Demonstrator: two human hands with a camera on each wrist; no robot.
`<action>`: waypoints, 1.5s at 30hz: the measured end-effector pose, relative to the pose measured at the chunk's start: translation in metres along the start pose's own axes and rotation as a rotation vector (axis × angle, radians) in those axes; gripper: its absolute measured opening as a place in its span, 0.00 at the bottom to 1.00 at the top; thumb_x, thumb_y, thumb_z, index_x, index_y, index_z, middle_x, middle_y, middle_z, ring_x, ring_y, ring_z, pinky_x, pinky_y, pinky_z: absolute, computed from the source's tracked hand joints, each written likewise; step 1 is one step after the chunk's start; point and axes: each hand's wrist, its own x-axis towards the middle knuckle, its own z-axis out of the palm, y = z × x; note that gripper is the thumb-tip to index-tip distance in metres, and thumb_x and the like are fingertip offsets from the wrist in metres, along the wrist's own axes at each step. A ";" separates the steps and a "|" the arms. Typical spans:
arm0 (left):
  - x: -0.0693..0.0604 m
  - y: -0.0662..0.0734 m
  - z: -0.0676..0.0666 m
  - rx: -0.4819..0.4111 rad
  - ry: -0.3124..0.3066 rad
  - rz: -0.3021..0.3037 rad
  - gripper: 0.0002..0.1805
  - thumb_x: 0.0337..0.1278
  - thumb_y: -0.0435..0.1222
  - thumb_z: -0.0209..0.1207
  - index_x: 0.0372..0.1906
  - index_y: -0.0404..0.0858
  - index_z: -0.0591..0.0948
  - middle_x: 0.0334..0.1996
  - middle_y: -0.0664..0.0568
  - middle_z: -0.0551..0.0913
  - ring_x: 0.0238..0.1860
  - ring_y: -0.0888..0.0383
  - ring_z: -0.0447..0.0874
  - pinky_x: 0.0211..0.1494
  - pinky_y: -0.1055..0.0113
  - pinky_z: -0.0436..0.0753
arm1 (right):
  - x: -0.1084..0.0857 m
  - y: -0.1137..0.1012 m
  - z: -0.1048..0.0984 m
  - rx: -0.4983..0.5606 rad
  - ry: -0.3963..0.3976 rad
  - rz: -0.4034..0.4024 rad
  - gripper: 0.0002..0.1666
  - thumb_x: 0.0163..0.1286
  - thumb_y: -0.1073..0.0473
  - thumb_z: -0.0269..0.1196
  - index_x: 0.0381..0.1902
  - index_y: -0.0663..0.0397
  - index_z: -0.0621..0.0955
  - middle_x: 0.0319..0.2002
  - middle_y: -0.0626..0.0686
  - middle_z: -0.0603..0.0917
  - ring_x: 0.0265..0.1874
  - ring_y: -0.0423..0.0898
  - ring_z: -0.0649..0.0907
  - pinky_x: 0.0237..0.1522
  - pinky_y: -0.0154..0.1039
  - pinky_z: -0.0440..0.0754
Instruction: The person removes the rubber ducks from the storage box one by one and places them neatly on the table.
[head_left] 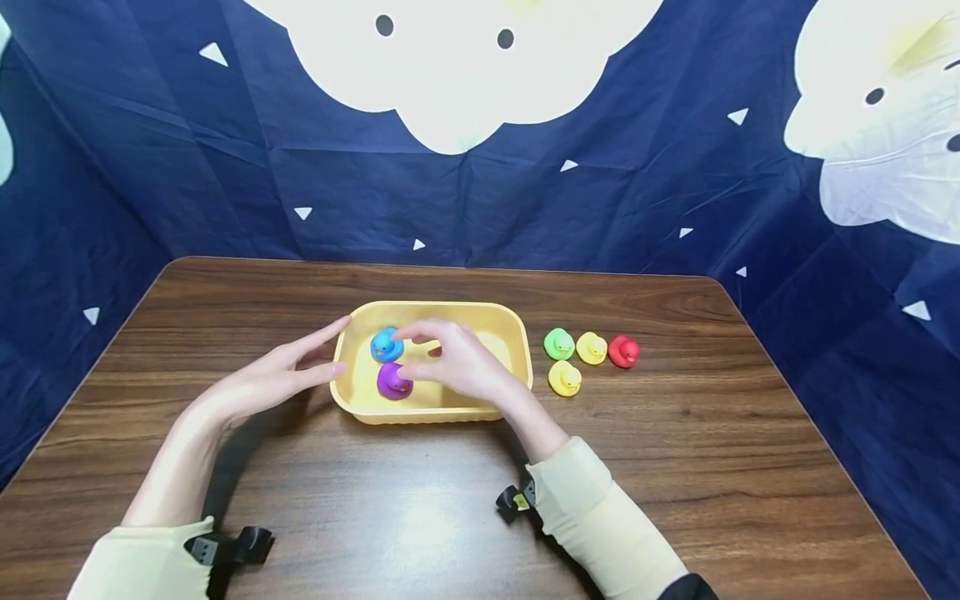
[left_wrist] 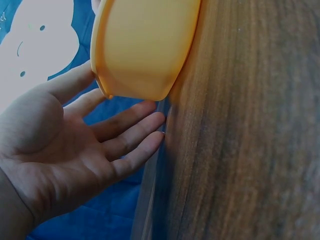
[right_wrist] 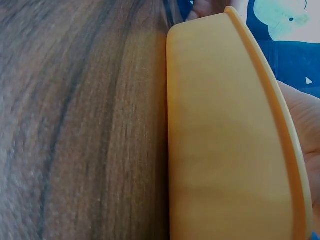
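A pale yellow plastic basin stands on the table. A blue duck sits inside it near the left end, with a purple duck just in front. My left hand is at the basin's left end, thumb and fingers extended and touching or very near its rim. Over the inside of the basin reaches my right hand, thumb and index finger spread apart. Its index fingertip is beside the blue duck and its thumb tip beside the purple one; whether they touch cannot be told. In the right wrist view the basin wall hides most of that hand.
Right of the basin, a green duck, a yellow duck and a red duck stand in a row. Another yellow duck is in front of the green one. A blue curtain hangs behind the wooden table.
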 end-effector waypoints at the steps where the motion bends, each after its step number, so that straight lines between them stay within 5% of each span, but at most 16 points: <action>1: 0.000 0.000 0.000 0.001 0.000 0.000 0.40 0.77 0.50 0.54 0.84 0.58 0.49 0.81 0.43 0.59 0.77 0.40 0.63 0.72 0.39 0.66 | 0.000 0.000 0.000 -0.008 -0.003 0.002 0.26 0.64 0.58 0.75 0.60 0.52 0.84 0.59 0.51 0.87 0.63 0.55 0.82 0.61 0.52 0.83; 8: 0.001 0.000 0.000 0.017 0.000 -0.005 0.40 0.77 0.51 0.53 0.84 0.58 0.48 0.82 0.42 0.58 0.77 0.39 0.62 0.72 0.39 0.66 | 0.002 0.002 0.005 -0.044 -0.038 0.013 0.25 0.63 0.59 0.75 0.59 0.52 0.85 0.60 0.50 0.87 0.64 0.55 0.81 0.63 0.52 0.82; 15: 0.000 0.000 0.000 0.032 0.006 0.015 0.39 0.77 0.51 0.54 0.84 0.58 0.49 0.79 0.43 0.63 0.76 0.43 0.66 0.67 0.59 0.72 | 0.004 0.003 0.010 -0.075 -0.074 -0.006 0.26 0.62 0.60 0.76 0.58 0.52 0.85 0.60 0.51 0.87 0.64 0.56 0.82 0.64 0.51 0.81; 25: 0.000 -0.001 0.000 0.024 0.002 0.013 0.39 0.77 0.50 0.53 0.84 0.58 0.49 0.80 0.43 0.62 0.76 0.43 0.65 0.66 0.64 0.72 | 0.005 0.004 0.014 -0.107 -0.102 -0.031 0.25 0.61 0.61 0.76 0.58 0.53 0.86 0.59 0.50 0.87 0.62 0.53 0.83 0.63 0.47 0.82; 33: 0.000 0.001 0.000 0.027 0.004 0.009 0.40 0.78 0.50 0.53 0.84 0.57 0.49 0.81 0.43 0.60 0.76 0.42 0.64 0.71 0.48 0.69 | 0.005 0.006 0.015 -0.166 -0.106 -0.049 0.24 0.62 0.59 0.76 0.56 0.51 0.86 0.55 0.50 0.88 0.53 0.51 0.85 0.61 0.44 0.83; 45: 0.000 0.000 0.000 0.023 0.008 0.015 0.40 0.77 0.51 0.53 0.84 0.57 0.49 0.81 0.43 0.60 0.76 0.42 0.64 0.70 0.50 0.70 | 0.005 0.008 0.017 -0.196 -0.113 -0.062 0.21 0.60 0.59 0.77 0.52 0.48 0.87 0.41 0.47 0.86 0.43 0.51 0.82 0.53 0.46 0.83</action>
